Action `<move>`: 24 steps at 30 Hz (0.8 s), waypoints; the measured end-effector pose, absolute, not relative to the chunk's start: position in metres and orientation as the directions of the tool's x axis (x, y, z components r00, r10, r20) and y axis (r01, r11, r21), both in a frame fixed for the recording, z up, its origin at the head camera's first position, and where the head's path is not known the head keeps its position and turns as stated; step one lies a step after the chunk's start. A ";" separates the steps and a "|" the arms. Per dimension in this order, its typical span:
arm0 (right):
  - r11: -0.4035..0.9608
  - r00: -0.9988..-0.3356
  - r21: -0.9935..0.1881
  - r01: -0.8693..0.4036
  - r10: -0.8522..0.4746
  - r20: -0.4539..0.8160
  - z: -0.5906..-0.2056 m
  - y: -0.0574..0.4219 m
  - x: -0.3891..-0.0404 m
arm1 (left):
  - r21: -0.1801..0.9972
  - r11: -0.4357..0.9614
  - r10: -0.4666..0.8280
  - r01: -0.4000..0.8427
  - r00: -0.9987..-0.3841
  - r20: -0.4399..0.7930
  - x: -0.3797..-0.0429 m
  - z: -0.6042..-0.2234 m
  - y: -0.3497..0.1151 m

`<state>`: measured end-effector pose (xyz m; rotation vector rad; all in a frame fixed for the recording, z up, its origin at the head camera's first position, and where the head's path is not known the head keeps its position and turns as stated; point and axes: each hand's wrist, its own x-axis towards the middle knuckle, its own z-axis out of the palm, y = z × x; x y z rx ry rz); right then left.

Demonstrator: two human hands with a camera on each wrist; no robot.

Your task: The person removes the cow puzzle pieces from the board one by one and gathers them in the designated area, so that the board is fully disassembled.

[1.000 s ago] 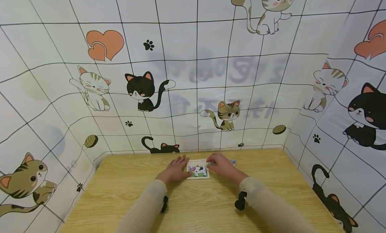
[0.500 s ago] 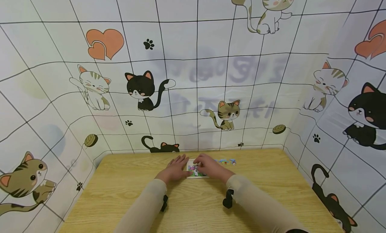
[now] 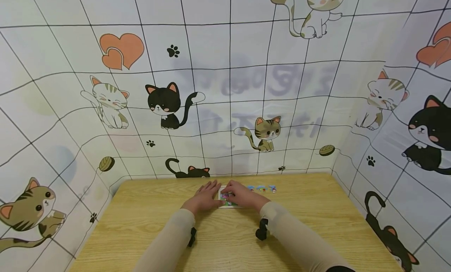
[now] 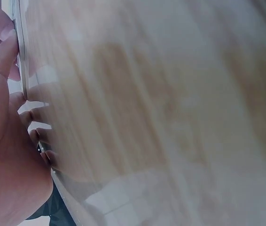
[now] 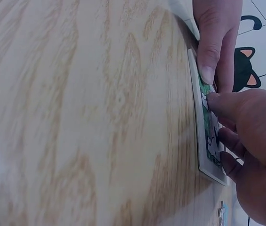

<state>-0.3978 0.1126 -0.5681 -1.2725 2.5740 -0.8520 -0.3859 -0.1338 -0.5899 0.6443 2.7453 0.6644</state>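
Observation:
A small jigsaw tray (image 3: 221,206) with a white border lies near the table's far edge, a cow picture on green showing in part. My left hand (image 3: 204,196) rests flat at its left side, fingers spread, thumb on the border. Over the upper part of the picture, my right hand (image 3: 244,195) bends its fingers down and holds a puzzle piece, hidden beneath them. In the right wrist view the fingertips of my right hand (image 5: 260,136) meet the tray's picture, close to the left thumb (image 5: 209,70). The left wrist view catches my left hand (image 4: 11,150) along its left edge.
Right of the tray, several loose blue puzzle pieces (image 3: 261,188) lie in a row on the wooden table (image 3: 225,240). A wall covering (image 3: 218,107) printed with cats surrounds the table's back and sides.
My right hand has moved left from the tray's right edge to over the picture, uncovering loose pieces on the right. The left hand stays put.

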 end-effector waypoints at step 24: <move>0.547 -0.721 -0.611 -0.572 -0.690 0.057 -0.565 0.107 -0.399 | 0.454 0.819 0.463 0.352 -0.872 -0.161 -0.371 -0.567 -0.128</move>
